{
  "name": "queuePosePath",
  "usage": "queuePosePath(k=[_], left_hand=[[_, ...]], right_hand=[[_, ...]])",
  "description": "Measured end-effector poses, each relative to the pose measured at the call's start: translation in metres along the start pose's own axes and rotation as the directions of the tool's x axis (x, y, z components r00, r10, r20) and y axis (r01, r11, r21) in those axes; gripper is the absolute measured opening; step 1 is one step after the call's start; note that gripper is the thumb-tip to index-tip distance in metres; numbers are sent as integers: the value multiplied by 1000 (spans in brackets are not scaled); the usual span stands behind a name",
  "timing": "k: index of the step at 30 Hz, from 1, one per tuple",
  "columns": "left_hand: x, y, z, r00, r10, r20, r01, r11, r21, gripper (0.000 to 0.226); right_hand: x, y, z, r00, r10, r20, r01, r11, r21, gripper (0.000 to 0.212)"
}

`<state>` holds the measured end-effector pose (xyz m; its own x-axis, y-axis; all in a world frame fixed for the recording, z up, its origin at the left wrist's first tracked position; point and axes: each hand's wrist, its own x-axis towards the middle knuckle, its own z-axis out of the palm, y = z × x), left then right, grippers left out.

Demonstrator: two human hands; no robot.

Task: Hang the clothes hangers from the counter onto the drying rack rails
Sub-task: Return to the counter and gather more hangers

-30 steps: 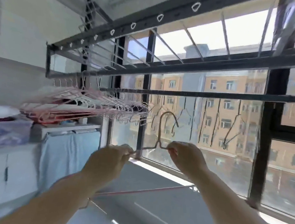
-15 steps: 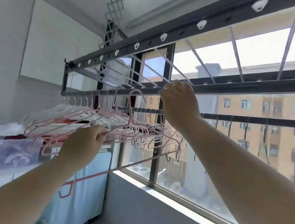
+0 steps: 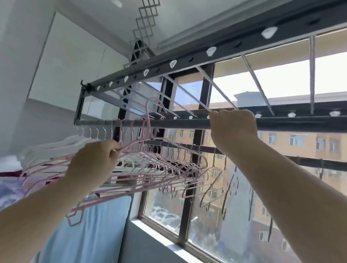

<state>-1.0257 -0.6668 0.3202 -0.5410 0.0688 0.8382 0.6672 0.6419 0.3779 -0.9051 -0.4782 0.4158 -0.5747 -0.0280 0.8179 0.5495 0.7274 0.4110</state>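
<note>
Left hand [image 3: 94, 164]: gripping a pink hanger [image 3: 147, 120] near its neck, fingers curling round the wire.
Pink hanger: tilting, with its hook rising beside the front rail [image 3: 169, 123] of the drying rack [image 3: 195, 58]; it is hard to tell whether the hook is sitting over the rail.
Right hand [image 3: 235, 126]: reaching up and clasping the front rail, fingers curling over it.
Other hangers [image 3: 165, 170]: bunching together, pink and white, below the rack and just beside the left hand.
Blue cloth [image 3: 97, 229]: hanging under the bunch, next to the window [image 3: 212, 229].
</note>
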Motion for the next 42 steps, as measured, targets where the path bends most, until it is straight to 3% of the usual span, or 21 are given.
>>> queuePosePath(k=[3, 11, 18, 22, 25, 27, 32, 34, 37, 42], left_hand=[[11, -1, 7, 997, 26, 78, -29, 999, 35, 25], [12, -5, 24, 988, 80, 131, -81, 997, 2, 25], [7, -18, 18, 980, 101, 171, -103, 995, 1, 24], [3, -16, 3, 982, 166, 93, -159, 984, -77, 26], [-12, -15, 0, 970, 239, -48, -244, 953, -181, 25], [-26, -11, 4, 952, 299, -58, -304, 920, -247, 21], [-66, 12, 20, 920, 359, 156, -255, 852, -458, 15], [-84, 25, 25, 888, 377, 265, -193, 827, -528, 20], [-112, 49, 34, 814, 386, 434, -39, 782, -622, 33], [-168, 125, 43, 753, 417, 509, 127, 666, -735, 35]], right_hand=[[1, -3, 0, 1000, 13, -7, -13, 1000, -25, 21], [-4, -7, -5, 999, 27, -42, -28, 999, -36, 16], [-13, -9, -12, 997, 46, -61, -47, 999, -23, 24], [-23, -13, -11, 992, 54, -118, -56, 998, -13, 30], [-39, -19, -1, 953, 12, -302, -26, 999, -43, 28], [-55, -20, 6, 932, 6, -363, -15, 1000, -23, 29], [-103, -16, 12, 982, 7, -187, 7, 997, 72, 36], [-126, -9, -1, 999, 29, -16, -28, 997, 70, 29], [-167, 12, -19, 949, 122, 290, -141, 989, 47, 29], [-257, 80, -50, 824, 297, 483, -315, 948, -44, 31]])
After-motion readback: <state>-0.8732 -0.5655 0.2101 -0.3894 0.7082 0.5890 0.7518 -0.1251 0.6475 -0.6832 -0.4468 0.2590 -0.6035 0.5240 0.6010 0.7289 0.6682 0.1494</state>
